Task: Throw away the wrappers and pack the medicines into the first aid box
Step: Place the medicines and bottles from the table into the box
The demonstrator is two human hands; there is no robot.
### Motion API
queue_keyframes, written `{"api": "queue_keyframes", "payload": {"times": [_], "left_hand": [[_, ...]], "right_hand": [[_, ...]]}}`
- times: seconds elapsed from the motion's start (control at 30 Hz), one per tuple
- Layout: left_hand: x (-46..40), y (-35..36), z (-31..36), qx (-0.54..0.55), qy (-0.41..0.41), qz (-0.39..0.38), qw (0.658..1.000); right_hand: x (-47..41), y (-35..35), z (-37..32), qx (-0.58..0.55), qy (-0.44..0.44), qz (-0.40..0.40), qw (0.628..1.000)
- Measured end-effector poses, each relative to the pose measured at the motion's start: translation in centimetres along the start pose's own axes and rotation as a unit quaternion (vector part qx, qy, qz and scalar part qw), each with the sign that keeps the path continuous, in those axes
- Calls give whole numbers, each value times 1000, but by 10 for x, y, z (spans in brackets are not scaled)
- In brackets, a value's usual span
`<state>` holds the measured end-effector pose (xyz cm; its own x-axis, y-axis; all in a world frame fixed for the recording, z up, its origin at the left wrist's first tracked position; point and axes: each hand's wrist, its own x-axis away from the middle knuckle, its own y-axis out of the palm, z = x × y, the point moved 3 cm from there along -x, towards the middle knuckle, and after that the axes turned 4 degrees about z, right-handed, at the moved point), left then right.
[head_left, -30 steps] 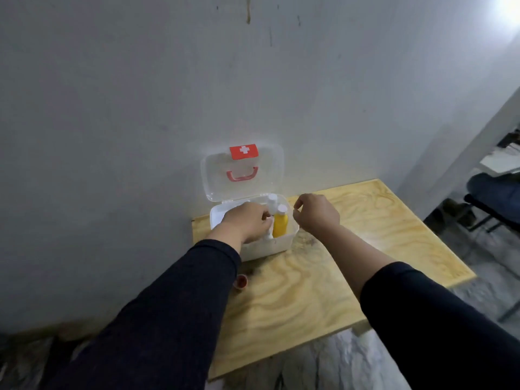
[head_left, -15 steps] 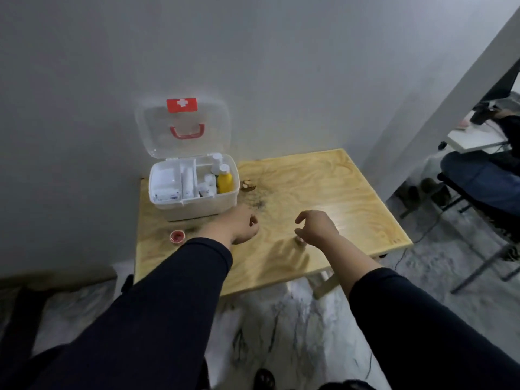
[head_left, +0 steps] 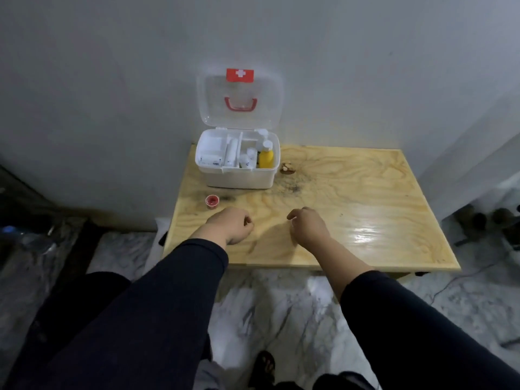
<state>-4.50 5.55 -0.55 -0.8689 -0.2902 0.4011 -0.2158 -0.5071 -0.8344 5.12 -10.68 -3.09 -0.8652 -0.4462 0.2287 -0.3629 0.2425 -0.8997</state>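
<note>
The white first aid box (head_left: 239,178) stands open at the back left of the wooden table (head_left: 365,206), its clear lid (head_left: 239,97) leaning on the wall. Inside are a yellow bottle (head_left: 266,158), small white bottles (head_left: 250,156) and white packets (head_left: 209,159). My left hand (head_left: 229,225) hovers over the table's front part with fingers curled shut, nothing visible in it. My right hand (head_left: 308,223) is beside it, fingers loosely curled and empty. Both hands are well in front of the box.
A small red cap (head_left: 212,200) lies on the table left of my left hand. A brown crumpled scrap (head_left: 287,168) sits right of the box beside a dark stain (head_left: 292,187). Marble floor (head_left: 267,299) and my foot (head_left: 264,364) show below.
Both hands left the box and drew back toward the table's front edge. The view has pulled back and now looks down more, so the floor shows.
</note>
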Motion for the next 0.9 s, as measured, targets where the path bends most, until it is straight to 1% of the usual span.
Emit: {"api": "queue_keyframes", "payload": {"times": [0.1, 0.2, 0.37, 0.5, 0.73, 0.83, 0.9], "left_hand": [[12, -13, -29, 14, -34, 24, 999], [21, -23, -61, 19, -67, 50, 996], [24, -28, -105, 36, -104, 62, 992], [17, -31, -128, 32, -114, 62, 991], [-3, -46, -144, 36, -88, 58, 994], [-10, -57, -144, 28, -83, 50, 995], [-16, -68, -144, 25, -81, 48, 995]], "right_hand": [[-5, 7, -49, -1, -73, -24, 997], [-12, 17, -91, -8, -120, -42, 992], [-27, 27, -144, -2, -184, -35, 982], [-45, 39, -170, -5, -197, -35, 980], [-53, 61, -180, 23, -202, -43, 978], [-50, 55, -186, 21, -194, -45, 980], [-47, 41, -197, 7, -212, -45, 976]]}}
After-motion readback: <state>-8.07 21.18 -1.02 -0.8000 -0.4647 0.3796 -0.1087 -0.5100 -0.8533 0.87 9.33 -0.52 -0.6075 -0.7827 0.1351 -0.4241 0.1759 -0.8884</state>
